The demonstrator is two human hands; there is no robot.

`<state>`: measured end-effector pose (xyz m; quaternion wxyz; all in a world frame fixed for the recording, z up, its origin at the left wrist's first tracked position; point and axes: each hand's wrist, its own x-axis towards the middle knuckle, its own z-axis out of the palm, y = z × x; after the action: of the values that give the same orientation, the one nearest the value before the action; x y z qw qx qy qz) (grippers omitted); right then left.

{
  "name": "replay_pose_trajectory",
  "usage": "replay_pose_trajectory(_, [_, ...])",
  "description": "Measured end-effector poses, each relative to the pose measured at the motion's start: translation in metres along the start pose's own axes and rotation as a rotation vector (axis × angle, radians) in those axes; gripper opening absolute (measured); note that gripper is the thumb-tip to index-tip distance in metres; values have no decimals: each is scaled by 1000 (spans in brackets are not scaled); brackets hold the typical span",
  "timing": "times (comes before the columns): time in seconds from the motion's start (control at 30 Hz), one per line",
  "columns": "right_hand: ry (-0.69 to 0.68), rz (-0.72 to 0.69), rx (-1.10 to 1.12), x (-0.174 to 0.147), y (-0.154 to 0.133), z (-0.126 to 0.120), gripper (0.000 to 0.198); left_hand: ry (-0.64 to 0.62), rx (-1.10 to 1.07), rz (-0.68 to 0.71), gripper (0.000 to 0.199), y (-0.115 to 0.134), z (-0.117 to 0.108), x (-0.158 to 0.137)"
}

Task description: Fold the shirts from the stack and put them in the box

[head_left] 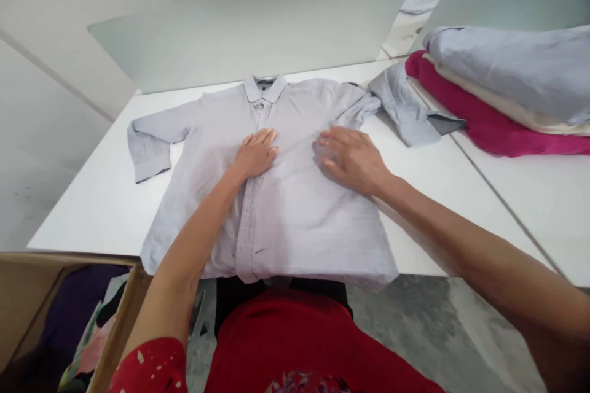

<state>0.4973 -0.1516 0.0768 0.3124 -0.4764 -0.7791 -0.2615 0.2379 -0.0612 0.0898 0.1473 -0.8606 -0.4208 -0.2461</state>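
A light grey button-up shirt (295, 221) lies front side up on the white table, its collar at the far side and its hem hanging slightly over the near edge. Flat on the button placket rests my left hand (256, 152), fingers stretched out. My right hand (351, 158) is over the shirt's right-hand side, fingers spread, slightly blurred; whether it touches the cloth I cannot tell. Neither hand grips anything. The sleeve on the left is bent downward at the elbow, while the right-hand sleeve is crumpled and reaches toward the pile of clothes.
Folded clothes in grey, cream and magenta (498, 129) are piled at the right of the white table (92, 196). A frosted glass panel (258, 37) stands along the back edge. At lower left, a cardboard box (120, 325) holds several garments.
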Motion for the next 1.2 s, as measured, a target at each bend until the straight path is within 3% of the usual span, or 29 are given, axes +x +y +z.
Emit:
replay_pose_trajectory(0.07, [-104,-110,43,-10,-7,5,47,-11,-10,-8,62,-2,2,0])
replay_pose_trajectory(0.17, [-181,-160,87,-32,-8,6,57,-23,-13,0,63,-3,3,0])
replay_pose_trajectory(0.43, [-168,-58,65,-90,-6,-33,45,57,-42,59,61,-7,9,-2])
replay_pose_trajectory(0.57, [-137,-108,43,-69,-19,-34,45,74,-27,65,60,-9,13,0])
replay_pose_trajectory(0.73, [-87,-299,91,-9,-40,5,46,67,-4,62,60,-11,15,3])
replay_pose_trajectory(0.83, [-115,-325,76,2,-50,20,44,65,11,48,59,-11,16,4])
replay_pose_trajectory(0.93, [-193,-376,76,-20,-64,6,38,49,13,30,59,-10,17,4])
replay_pose_trajectory(1.1, [-485,-418,174,-58,-86,-42,33,46,-2,32,59,-9,17,4])
replay_pose_trajectory(1.2, [-356,-363,125,-39,-83,-37,32,47,-2,34,59,-10,17,4])
